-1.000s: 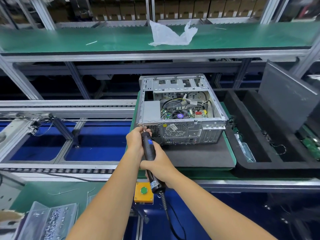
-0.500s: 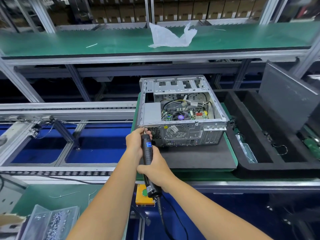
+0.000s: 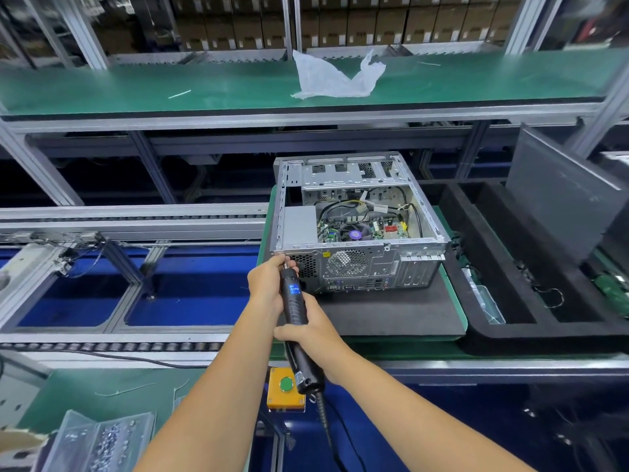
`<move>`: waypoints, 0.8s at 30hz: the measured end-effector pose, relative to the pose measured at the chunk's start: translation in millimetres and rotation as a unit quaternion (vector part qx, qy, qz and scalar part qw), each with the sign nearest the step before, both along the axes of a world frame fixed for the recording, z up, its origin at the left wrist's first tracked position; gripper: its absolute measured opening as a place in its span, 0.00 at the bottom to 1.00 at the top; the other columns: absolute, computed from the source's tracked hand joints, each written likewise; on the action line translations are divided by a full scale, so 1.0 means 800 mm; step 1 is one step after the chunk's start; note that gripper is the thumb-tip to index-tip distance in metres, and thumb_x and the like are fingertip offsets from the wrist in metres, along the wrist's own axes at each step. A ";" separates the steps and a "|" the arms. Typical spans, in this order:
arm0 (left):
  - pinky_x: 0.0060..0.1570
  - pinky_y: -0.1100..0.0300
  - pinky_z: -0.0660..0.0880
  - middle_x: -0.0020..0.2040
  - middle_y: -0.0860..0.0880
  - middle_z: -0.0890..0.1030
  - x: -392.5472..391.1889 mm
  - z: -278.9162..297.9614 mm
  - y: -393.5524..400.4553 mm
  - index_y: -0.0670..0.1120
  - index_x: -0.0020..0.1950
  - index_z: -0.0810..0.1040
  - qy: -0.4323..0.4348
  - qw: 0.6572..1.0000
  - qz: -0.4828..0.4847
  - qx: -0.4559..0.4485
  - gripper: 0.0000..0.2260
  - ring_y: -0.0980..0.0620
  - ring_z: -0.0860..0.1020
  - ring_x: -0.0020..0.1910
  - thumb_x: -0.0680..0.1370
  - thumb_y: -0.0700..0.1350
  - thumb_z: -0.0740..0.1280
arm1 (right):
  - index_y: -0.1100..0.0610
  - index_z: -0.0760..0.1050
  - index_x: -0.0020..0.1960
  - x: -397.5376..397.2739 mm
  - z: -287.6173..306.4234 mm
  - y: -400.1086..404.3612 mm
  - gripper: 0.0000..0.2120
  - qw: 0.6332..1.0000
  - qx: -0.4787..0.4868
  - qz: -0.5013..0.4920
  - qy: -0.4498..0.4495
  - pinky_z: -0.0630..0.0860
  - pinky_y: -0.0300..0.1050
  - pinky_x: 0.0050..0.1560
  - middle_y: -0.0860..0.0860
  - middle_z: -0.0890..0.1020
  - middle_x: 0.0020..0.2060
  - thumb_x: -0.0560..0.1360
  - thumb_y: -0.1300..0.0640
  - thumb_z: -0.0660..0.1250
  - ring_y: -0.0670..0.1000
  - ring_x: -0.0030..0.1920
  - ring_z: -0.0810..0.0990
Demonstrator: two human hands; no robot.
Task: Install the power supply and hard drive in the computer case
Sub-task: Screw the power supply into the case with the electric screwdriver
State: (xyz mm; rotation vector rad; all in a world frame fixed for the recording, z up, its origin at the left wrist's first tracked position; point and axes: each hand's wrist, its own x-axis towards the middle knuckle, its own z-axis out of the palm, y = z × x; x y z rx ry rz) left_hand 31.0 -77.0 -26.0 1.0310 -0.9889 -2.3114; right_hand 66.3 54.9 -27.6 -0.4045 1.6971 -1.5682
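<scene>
An open silver computer case [image 3: 401,264] lies on a black foam pad, rear panel towards me. Inside at the left sits the grey power supply [image 3: 299,224], with the motherboard and cables to its right. A black electric screwdriver [image 3: 295,310] points at the case's upper left rear corner. My left hand [image 3: 267,284] wraps the tool's front end right at that corner. My right hand [image 3: 308,335] grips the body lower down. The bit tip is hidden by my fingers. No hard drive is identifiable.
A clear tray of screws [image 3: 98,444] sits at bottom left. A yellow box with a green button [image 3: 286,390] is under the tool. Black foam trays [image 3: 510,287] and a dark panel [image 3: 561,195] lie right. A plastic bag [image 3: 333,78] rests on the green shelf.
Both hands and the screwdriver stay at the same rear corner of the case; only the view shifts slightly.
</scene>
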 end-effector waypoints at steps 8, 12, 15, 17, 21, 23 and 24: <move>0.29 0.63 0.76 0.33 0.44 0.77 -0.001 0.000 0.002 0.40 0.41 0.75 0.012 0.999 -0.004 0.033 0.04 0.51 0.76 0.28 0.77 0.36 0.64 | 0.51 0.68 0.62 -0.005 0.012 0.006 0.17 0.996 -0.015 0.000 -0.092 0.77 0.44 0.28 0.57 0.78 0.46 0.77 0.60 0.69 0.52 0.27 0.78; 0.28 0.63 0.73 0.33 0.47 0.77 -0.002 -0.006 0.001 0.41 0.42 0.75 0.009 0.999 -0.018 0.040 0.07 0.53 0.75 0.26 0.80 0.39 0.62 | 0.59 0.66 0.61 -0.010 0.010 0.014 0.17 0.995 0.024 0.021 -0.092 0.76 0.45 0.28 0.58 0.76 0.39 0.75 0.63 0.68 0.52 0.26 0.77; 0.29 0.62 0.74 0.33 0.45 0.78 -0.005 -0.010 0.002 0.38 0.42 0.77 -0.023 0.999 0.008 -0.022 0.07 0.53 0.75 0.26 0.79 0.39 0.65 | 0.60 0.65 0.62 -0.012 0.008 0.022 0.19 0.993 0.044 0.044 -0.096 0.76 0.46 0.28 0.60 0.74 0.39 0.74 0.64 0.67 0.54 0.26 0.77; 0.29 0.63 0.75 0.32 0.45 0.79 -0.006 -0.011 0.004 0.37 0.41 0.78 -0.042 0.997 0.026 -0.063 0.07 0.53 0.75 0.27 0.78 0.39 0.67 | 0.60 0.65 0.62 -0.012 0.006 0.025 0.20 0.994 0.053 0.048 -0.086 0.76 0.46 0.28 0.60 0.74 0.40 0.73 0.64 0.67 0.54 0.27 0.77; 0.27 0.63 0.74 0.32 0.45 0.79 -0.007 -0.008 0.003 0.38 0.39 0.79 -0.067 0.992 0.050 -0.096 0.06 0.53 0.76 0.27 0.76 0.37 0.68 | 0.59 0.66 0.61 -0.012 0.008 0.022 0.20 0.995 0.045 0.050 -0.078 0.77 0.45 0.27 0.60 0.74 0.41 0.72 0.64 0.67 0.53 0.26 0.77; 0.26 0.64 0.74 0.32 0.45 0.79 -0.005 -0.005 0.001 0.38 0.39 0.79 -0.070 0.992 0.049 -0.098 0.05 0.53 0.76 0.26 0.75 0.36 0.69 | 0.59 0.66 0.61 -0.011 0.009 0.021 0.20 0.995 0.041 0.053 -0.078 0.77 0.45 0.27 0.59 0.74 0.41 0.72 0.65 0.67 0.53 0.25 0.77; 0.26 0.64 0.74 0.32 0.44 0.79 -0.003 -0.003 -0.001 0.38 0.40 0.79 -0.066 0.993 0.042 -0.088 0.04 0.53 0.76 0.26 0.75 0.36 0.68 | 0.59 0.66 0.61 -0.010 0.010 0.020 0.20 0.995 0.038 0.054 -0.078 0.77 0.44 0.27 0.59 0.74 0.41 0.72 0.65 0.67 0.53 0.25 0.77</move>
